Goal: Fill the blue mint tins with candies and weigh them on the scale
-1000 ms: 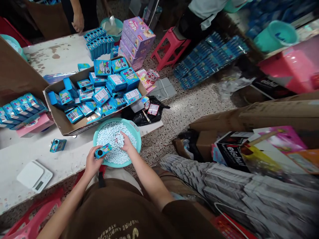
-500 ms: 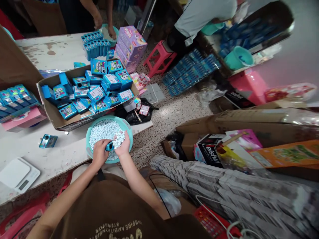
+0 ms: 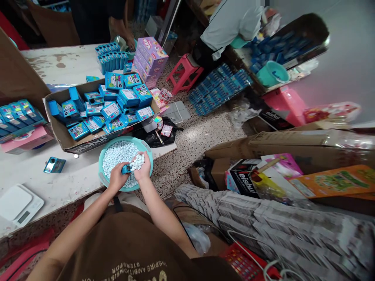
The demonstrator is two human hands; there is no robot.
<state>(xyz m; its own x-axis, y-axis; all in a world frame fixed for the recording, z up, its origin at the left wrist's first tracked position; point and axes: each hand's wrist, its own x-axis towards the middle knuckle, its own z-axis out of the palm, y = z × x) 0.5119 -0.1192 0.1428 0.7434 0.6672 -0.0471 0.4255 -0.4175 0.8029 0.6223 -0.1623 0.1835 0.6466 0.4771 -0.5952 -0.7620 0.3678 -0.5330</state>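
Observation:
Over a turquoise basin (image 3: 102, 156) filled with small white candies (image 3: 118, 154), my left hand (image 3: 117, 178) is closed around a small blue candy box (image 3: 126, 168). The box's dark opening faces my right hand. My right hand (image 3: 143, 168) is cupped around a heap of white candies (image 3: 137, 161), its fingers curled up along the outer side. The heap lies right at the box's opening. I cannot tell how full the box is. Behind the basin, a cardboard carton (image 3: 60, 134) holds many blue candy boxes (image 3: 111, 111) in a loose pile.
A single blue box (image 3: 54, 165) lies on the white table (image 3: 79, 175), near a white scale (image 3: 22, 205). Purple boxes (image 3: 152, 54) are stacked beyond the carton. Other people work at the back, near a pink stool (image 3: 186, 74). Stacked grey-white bundles (image 3: 249, 218) stand to my right.
The view has shifted slightly. My right hand still cups candies against the box in my left hand, and the heap looks a little smaller. A person's hands across the table have moved lower into a basin.

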